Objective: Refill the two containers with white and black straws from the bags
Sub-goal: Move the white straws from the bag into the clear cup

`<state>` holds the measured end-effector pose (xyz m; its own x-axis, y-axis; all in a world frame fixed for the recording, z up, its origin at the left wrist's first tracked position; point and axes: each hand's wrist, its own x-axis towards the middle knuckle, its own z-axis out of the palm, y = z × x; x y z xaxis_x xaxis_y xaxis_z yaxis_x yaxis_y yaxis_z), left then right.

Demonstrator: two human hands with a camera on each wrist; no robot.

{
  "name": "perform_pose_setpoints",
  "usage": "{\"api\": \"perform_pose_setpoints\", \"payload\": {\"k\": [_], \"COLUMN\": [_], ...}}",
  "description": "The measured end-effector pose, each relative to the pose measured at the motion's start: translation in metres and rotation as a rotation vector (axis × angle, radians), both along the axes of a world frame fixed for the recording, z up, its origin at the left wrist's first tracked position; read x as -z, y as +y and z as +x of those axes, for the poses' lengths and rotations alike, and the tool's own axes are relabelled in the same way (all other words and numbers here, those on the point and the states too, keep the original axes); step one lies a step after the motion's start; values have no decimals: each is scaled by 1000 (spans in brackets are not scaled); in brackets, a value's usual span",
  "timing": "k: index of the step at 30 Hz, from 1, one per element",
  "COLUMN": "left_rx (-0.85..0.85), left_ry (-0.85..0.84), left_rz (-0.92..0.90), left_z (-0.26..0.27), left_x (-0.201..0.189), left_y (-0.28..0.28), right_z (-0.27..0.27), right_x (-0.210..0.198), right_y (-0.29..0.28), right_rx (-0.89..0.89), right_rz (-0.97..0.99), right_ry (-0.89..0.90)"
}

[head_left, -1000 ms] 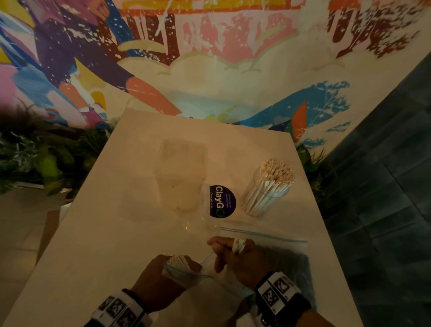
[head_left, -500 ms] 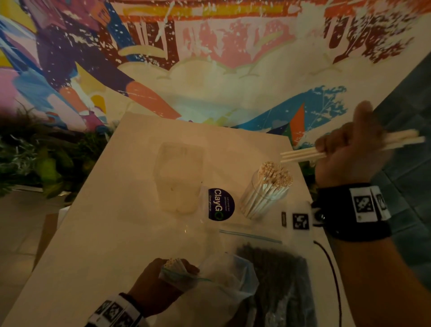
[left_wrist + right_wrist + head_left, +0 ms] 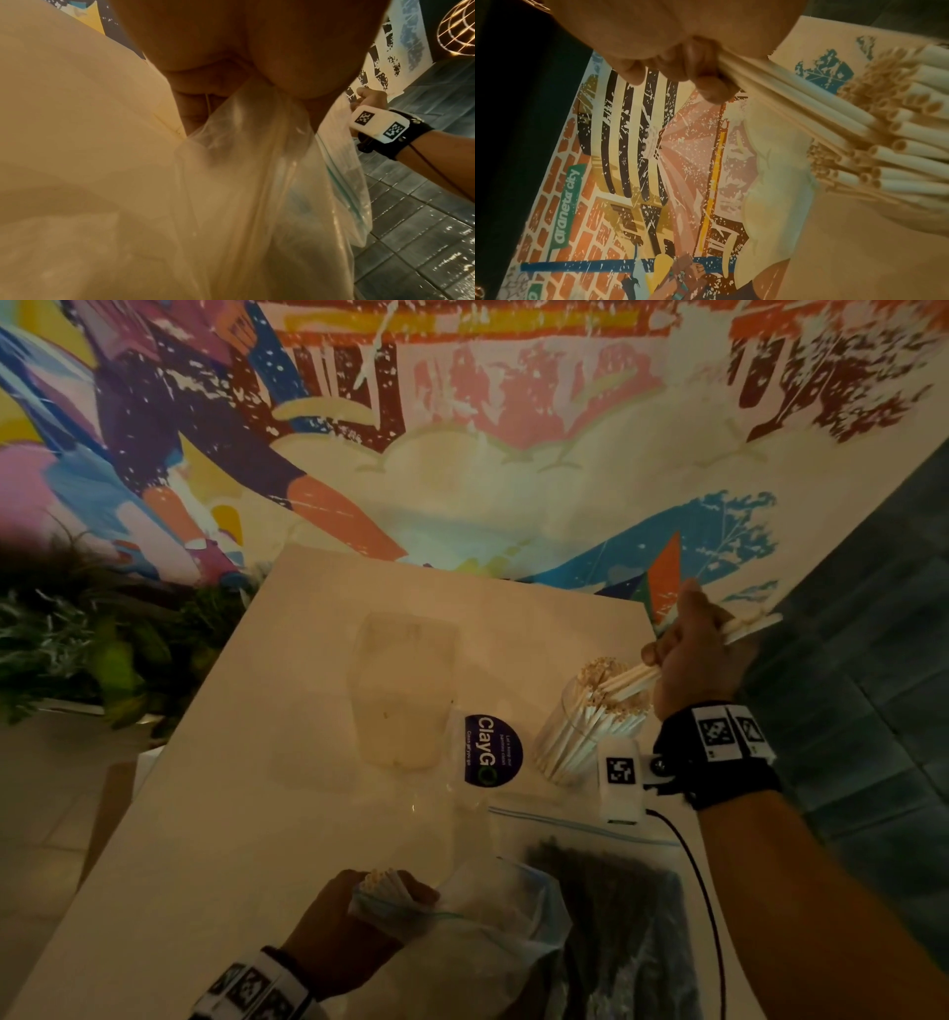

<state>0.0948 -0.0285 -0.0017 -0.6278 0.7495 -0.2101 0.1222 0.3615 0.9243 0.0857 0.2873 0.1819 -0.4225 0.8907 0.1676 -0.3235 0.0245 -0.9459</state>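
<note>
White straws (image 3: 583, 726) pack right container (image 3: 557, 752); right grip (image 3: 693, 654) clutches more; left grip (image 3: 354, 932) clutches bag (image 3: 493, 911).

dim, warm yellowish light throughout; grain shows in the dark areas. the table (image 3: 257, 814) is brightest ahead of the left hand (image 3: 339, 932), with soft shadows near it. the head view bends strongly at its edges. in the wrist views the right hand (image 3: 675, 40) is a blurred mass, and the white straws (image 3: 808, 97) beyond it are smeared.
</note>
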Motion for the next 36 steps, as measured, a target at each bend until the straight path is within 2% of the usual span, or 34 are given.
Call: {"api": "perform_pose_setpoints", "payload": {"k": [11, 15, 19, 20, 23, 24, 26, 28, 29, 31, 33, 34, 35, 36], "left_rx": [-15, -29, -38, -45, -62, -72, -81, -73, -72, -81, -84, -73, -53, -32], "left_ry": [-13, -34, -62, -74, -85, -105, -125, -120, -121, -124, -125, -115, -102, -89], "left_rz": [35, 42, 41, 48, 59, 76, 96, 95, 97, 108, 107, 97, 84, 72], "left_z": [0, -1, 0, 0, 0, 0, -1, -1, -1, 1, 2, 1, 0, -2], "left_x": [0, 2, 3, 5, 6, 6, 6, 6, 7, 7, 6, 7, 7, 7], "left_y": [2, 0, 0, 0, 0, 0, 1, 1, 0, 0, 1, 2, 2, 3], "right_z": [-3, -6, -9, -8, -5, -4, -3, -1, 0, -2, -6, -9, -13, -17], "right_x": [4, 18, 31, 35, 50, 52, 57, 65, 67, 61, 47, 43, 42, 45], "right_y": [-1, -1, 4, 7, 15, 17, 20, 26, 30, 34, 34, 35, 37, 38], "right_rx": [-80, -73, 72, 82, 76, 50, -16, -37, -13, 123, 251, 281, 268, 210], "right_rz": [4, 113, 190, 277, 615, 617, 558, 575, 596, 653, 857, 966, 1048, 1077], "right_ry": [37, -180, -261, -369, -930, -1065, -1185, -1173, -1106, -815, -566, -556, -625, -784]}}
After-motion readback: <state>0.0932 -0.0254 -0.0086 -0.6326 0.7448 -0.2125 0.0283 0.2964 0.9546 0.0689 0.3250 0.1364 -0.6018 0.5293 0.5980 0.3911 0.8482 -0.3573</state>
